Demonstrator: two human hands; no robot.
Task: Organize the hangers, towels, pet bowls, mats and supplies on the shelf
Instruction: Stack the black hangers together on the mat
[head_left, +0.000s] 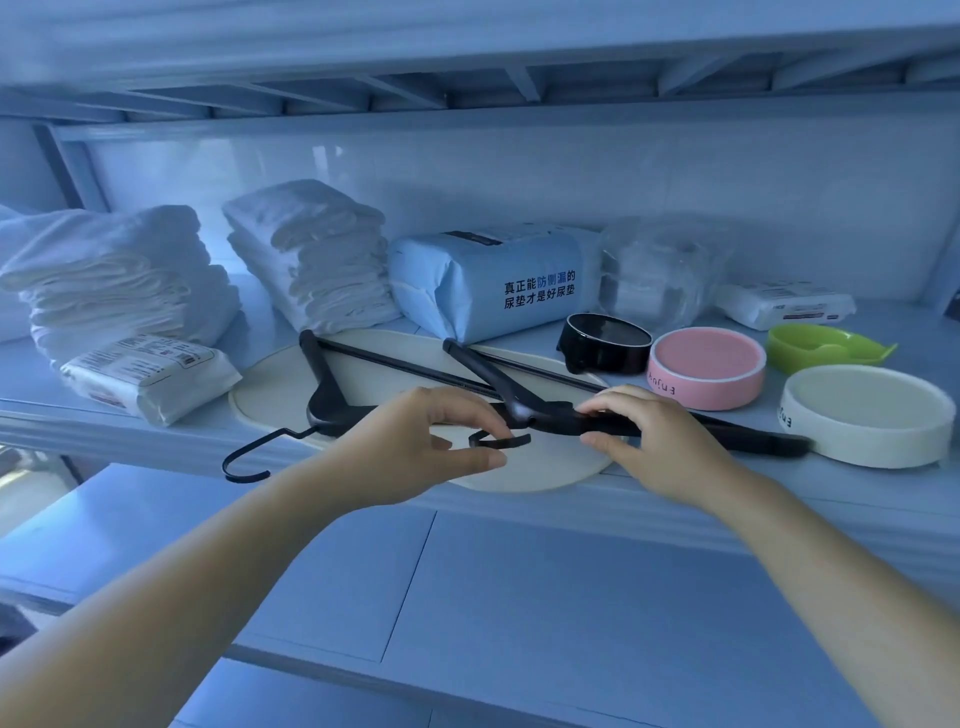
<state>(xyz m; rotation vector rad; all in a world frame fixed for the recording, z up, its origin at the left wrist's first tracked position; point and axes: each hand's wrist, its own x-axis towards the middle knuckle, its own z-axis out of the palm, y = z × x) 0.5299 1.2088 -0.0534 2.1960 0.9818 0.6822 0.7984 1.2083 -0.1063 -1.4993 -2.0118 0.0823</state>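
Black is the hanger (753, 441) we hold at the front of the shelf (62, 410), lying partly on a cream round mat (280, 384). Our right hand (660, 441) grips its shoulder near the neck, fingers on top and thumb below. Our left hand (441, 441) curls forefinger and thumb round its hook (498, 440), the forefinger touching the metal. This hanger's far arm crosses over the bar of a second black hanger (327, 400), which lies just to the left on the mat with its hook hanging past the shelf edge.

To the right stand four bowls: a black one (605, 338), a pink one (706, 366), a green one (826, 345) and a cream one (872, 415), which the held hanger's tip touches. Behind are two stacks of white towels (114, 270), a blue pack (483, 280) printed with characters, a clear plastic bag (660, 270) and two white wrapped packs, one (150, 374) at the front left and one (784, 306) at the back right.
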